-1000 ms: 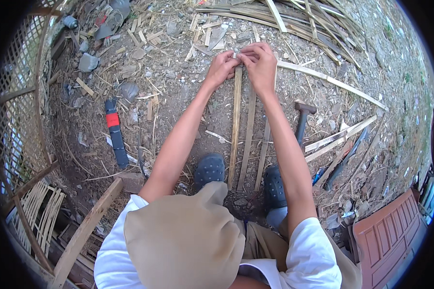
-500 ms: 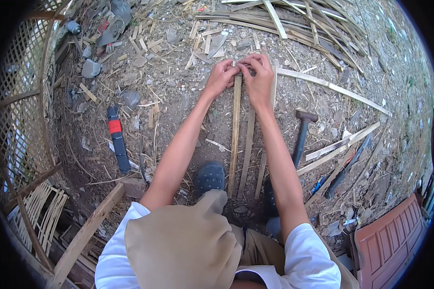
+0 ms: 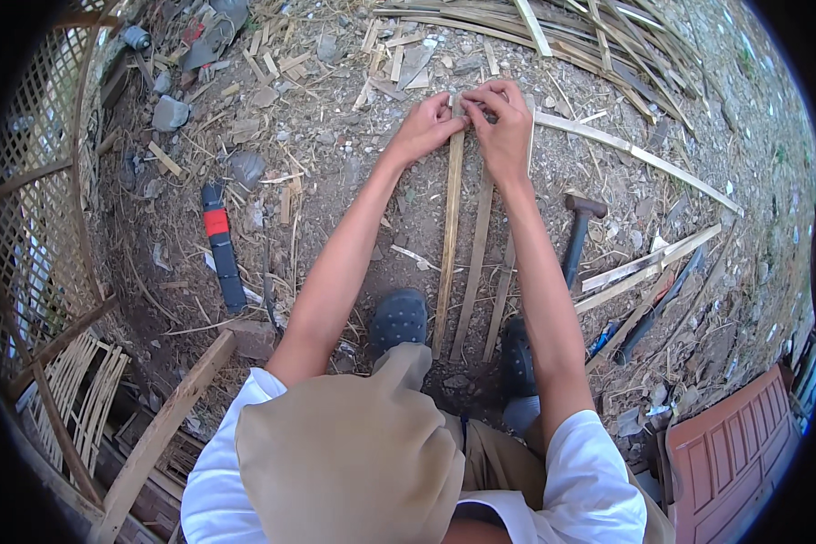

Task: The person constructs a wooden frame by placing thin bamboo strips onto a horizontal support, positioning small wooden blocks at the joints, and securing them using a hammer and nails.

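Head view: a wooden strip (image 3: 450, 227) is flanked at its far end by the left hand (image 3: 423, 131) and right hand (image 3: 506, 127), fingers curled; any clamping cannot be told.

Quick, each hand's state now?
Left hand: curled at the far end of the wooden strip; grip unclear.
Right hand: fingers bent beside it; whether holding anything cannot be told.
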Available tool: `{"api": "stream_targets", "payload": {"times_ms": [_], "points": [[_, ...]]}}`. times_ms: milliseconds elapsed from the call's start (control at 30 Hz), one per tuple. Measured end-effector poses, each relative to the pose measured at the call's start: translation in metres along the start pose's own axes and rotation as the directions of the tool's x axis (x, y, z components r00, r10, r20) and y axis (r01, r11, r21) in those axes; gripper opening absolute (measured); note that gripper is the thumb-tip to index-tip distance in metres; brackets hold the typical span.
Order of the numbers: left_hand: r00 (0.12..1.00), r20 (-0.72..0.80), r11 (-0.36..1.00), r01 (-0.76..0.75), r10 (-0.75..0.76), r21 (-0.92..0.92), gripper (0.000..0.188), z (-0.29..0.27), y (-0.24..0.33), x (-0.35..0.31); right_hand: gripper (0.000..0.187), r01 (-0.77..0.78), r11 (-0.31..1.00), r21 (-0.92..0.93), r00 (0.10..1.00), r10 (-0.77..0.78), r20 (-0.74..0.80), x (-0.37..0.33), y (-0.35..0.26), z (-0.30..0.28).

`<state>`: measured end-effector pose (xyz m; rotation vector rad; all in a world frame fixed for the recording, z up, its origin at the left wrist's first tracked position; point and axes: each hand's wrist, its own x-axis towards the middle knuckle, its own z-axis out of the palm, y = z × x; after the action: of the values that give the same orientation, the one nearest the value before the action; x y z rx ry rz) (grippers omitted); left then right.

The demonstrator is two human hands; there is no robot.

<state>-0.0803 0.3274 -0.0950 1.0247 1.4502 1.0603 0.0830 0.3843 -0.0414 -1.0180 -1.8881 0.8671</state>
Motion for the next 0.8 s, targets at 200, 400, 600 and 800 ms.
{"api": "stream_targets", "payload": {"times_ms": [200,400,600,800], "points": [[0.997,0.08,0.998,0.02,-0.015,-0.061,0.029,-0.001,0.003,0.002,0.02,0.063,0.997,-0.051,0.998,-0.063,-0.006,-0.002,-0.001,-0.001],[0.995,0.103,0.999,-0.009,0.005,0.039,0.035,-0.007,0.007,0.003,0.023,0.049,0.998,-0.035,0.999,-0.05,-0.012,-0.001,-0.004,0.002],[0.991,0.113,0.961,0.04,-0.074,0.273,0.05,0.0,0.031,-0.004,0.023,0.075,0.995,-0.07,0.997,-0.075,0.016,-0.002,-0.004,-0.006],[0.956,0.239,0.981,0.141,-0.17,0.132,0.065,-0.006,0.036,-0.002,0.023,0.069,0.996,-0.047,0.998,-0.068,0.015,-0.005,0.002,-0.003]]}}
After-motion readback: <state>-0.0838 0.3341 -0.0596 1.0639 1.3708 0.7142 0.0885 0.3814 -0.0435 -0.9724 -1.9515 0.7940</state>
